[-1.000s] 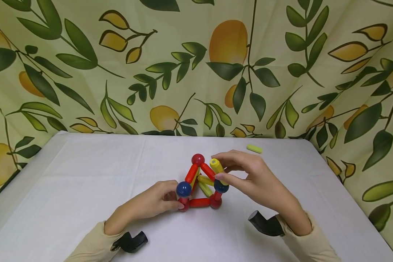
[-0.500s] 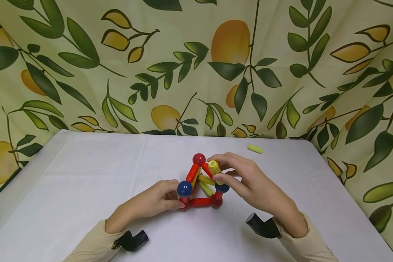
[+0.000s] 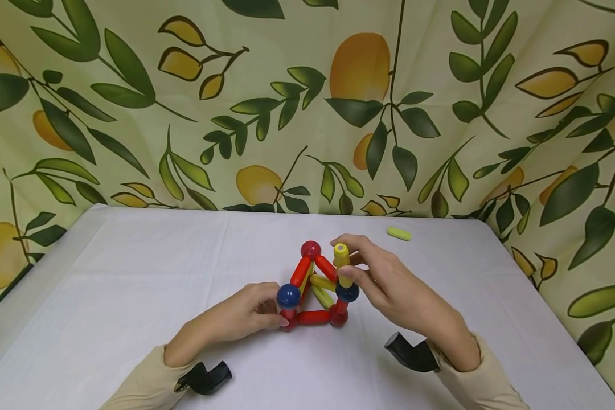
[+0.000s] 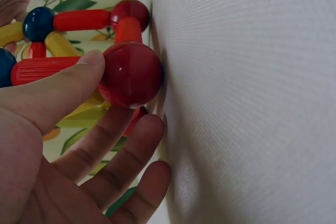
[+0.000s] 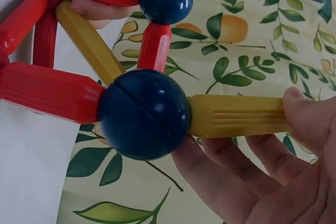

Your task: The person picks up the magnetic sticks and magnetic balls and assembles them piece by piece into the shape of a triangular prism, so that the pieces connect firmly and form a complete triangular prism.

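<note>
A frame of magnetic rods and balls stands on the table. My left hand [image 3: 241, 313] pinches the red ball [image 4: 131, 74] at its near left foot, thumb at the joint with a red rod [image 4: 47, 70]. Above that foot sits a blue ball [image 3: 288, 296]. With thumb and fingers, my right hand [image 3: 389, 279] holds a yellow rod [image 5: 239, 115] by its upper part. The rod's lower end meets the right blue ball [image 5: 146, 114], and in the head view it stands nearly upright. Another red ball [image 3: 310, 249] tops the back of the frame.
One loose yellow-green rod [image 3: 398, 233] lies at the back right of the white-covered table [image 3: 148, 250]. Further yellow rods [image 3: 322, 296] show inside the frame. Behind the table hangs a fruit-patterned cloth [image 3: 287, 114]. A black camera mount [image 3: 412, 352] juts from each sleeve.
The yellow rod, earlier leaning left, has swung more upright on the right blue ball. My right hand has shifted slightly with it; the left hand keeps its grip.
</note>
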{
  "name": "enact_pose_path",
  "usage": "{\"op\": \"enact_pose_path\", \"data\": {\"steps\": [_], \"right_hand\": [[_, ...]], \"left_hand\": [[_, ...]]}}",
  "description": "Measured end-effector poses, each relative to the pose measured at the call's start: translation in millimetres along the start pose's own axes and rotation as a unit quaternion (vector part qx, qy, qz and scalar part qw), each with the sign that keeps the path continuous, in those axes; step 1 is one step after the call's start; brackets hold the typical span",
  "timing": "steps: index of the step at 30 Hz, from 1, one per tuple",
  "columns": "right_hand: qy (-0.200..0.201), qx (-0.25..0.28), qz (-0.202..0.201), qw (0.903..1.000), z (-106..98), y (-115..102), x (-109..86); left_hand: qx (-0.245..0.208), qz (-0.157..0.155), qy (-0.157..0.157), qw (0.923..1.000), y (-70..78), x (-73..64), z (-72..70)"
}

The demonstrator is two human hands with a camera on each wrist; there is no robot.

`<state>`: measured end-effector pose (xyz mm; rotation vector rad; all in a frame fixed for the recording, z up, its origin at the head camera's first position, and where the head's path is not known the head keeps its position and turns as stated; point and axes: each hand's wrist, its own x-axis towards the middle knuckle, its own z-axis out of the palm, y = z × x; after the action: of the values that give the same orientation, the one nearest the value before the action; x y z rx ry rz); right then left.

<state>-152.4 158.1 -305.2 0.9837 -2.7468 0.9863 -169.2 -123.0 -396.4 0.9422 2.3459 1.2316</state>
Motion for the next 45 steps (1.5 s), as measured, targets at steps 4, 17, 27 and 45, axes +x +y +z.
{"op": "enact_pose_path", "data": {"steps": [4,17,27,45], "right_hand": [[0.007,-0.002,-0.01,0.9999,1.4,2.9,0.0],[-0.034,0.037,0.067,0.9965,-5.1,9.3,1.4],[-0.046,-0.02,0.063,0.9967,-0.9,10.2,-6.0],[0.047,-0.012,0.049,0.9976,-6.6,9.5,-10.3]], "left_hand": [[-0.001,0.001,0.001,1.0,0.3,-0.2,-0.3],[-0.002,0.006,0.003,1.0,0.1,0.0,0.6],[-0.001,0.001,-0.002,1.0,-0.8,0.6,-0.4],[-0.005,0.015,-0.002,0.9999,-1.8,1.5,-1.2]]}}
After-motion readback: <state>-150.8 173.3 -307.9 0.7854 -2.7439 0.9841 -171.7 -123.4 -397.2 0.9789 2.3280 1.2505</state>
